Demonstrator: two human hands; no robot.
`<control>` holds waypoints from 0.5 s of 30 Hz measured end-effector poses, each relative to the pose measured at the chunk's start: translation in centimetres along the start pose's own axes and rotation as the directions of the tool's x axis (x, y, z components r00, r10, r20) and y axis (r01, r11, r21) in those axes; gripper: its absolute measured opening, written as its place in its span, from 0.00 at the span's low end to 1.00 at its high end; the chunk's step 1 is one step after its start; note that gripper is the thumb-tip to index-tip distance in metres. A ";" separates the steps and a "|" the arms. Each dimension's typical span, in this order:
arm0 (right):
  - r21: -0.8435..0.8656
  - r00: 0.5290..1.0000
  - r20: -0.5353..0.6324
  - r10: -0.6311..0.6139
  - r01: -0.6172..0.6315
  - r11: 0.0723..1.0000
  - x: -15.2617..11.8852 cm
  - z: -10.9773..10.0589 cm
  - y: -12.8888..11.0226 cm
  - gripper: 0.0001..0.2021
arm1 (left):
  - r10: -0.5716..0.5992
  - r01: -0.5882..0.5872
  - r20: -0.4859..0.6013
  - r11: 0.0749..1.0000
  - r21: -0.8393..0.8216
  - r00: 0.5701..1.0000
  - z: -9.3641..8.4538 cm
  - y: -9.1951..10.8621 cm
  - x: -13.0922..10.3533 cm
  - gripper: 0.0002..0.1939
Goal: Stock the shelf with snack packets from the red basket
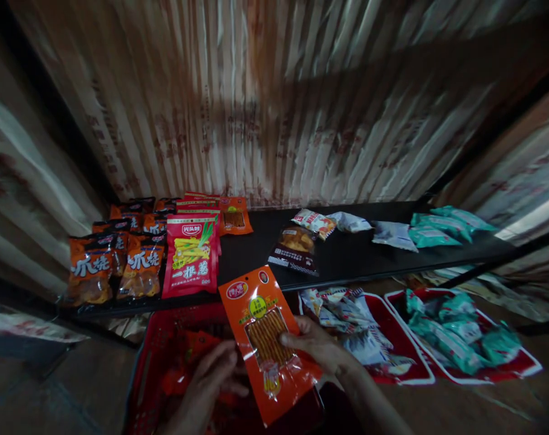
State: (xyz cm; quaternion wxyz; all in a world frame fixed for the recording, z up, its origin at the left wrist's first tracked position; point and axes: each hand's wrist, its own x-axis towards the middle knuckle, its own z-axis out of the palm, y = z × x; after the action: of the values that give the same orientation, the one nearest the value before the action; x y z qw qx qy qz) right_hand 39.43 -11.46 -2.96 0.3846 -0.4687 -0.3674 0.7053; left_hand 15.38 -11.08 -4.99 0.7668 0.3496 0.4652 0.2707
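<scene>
My right hand (317, 344) grips an orange snack packet (268, 338) by its right side, thumb across the front over the clear window of brown sticks. The packet is tilted, in front of the shelf's edge. To its left, my left hand (215, 371) has its fingers apart and holds nothing, above a red basket (154, 338) with orange packets (188, 356) inside. On the black shelf (251, 254), a similar orange packet (235, 215) lies at the back, beside red packets (193, 257) standing in a row.
Orange and black bags (90, 269) stand at the shelf's left end. A dark packet (295, 248), white bags (395, 234) and teal bags (438, 228) lie farther right. Below are red baskets of white bags (365, 344) and teal bags (465, 332). A dark post (478, 136) rises at right.
</scene>
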 end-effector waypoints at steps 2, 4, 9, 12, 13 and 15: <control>-0.004 0.996 -0.084 -0.036 0.035 0.999 0.8 0.1 -0.6 0.18 | 0.084 -0.087 0.037 0.993 0.075 0.996 1.3 0.9 0.9 0.27; 0.006 0.982 -0.172 -0.082 0.084 0.996 1.8 0.1 -1.4 0.17 | 0.178 -0.184 0.069 0.978 0.095 0.982 2.7 2.1 2.2 0.21; 0.044 0.935 -0.273 -0.227 0.248 0.968 5.3 -0.4 -5.3 0.21 | 0.363 -0.356 -0.112 0.931 0.082 0.925 5.6 6.8 6.5 0.11; 0.068 0.925 -0.274 -0.264 0.292 0.954 7.5 -1.2 -8.4 0.23 | 0.475 -0.447 -0.237 0.879 0.166 0.847 6.4 9.7 9.7 0.12; 0.064 0.928 -0.258 -0.269 0.295 0.953 8.3 -1.6 -9.4 0.22 | 0.495 -0.453 -0.280 0.868 0.202 0.823 6.5 10.5 10.9 0.13; 0.034 0.933 -0.233 -0.276 0.291 0.956 10.0 -2.3 -11.0 0.20 | 0.534 -0.456 -0.353 0.843 0.284 0.768 6.5 11.8 13.1 0.14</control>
State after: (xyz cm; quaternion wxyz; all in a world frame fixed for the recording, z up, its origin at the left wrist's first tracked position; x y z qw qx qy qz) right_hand 41.14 2.53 2.24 0.5372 -0.4744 -0.3610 0.5967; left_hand 25.68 4.01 -0.46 0.5146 0.4621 0.5318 0.4888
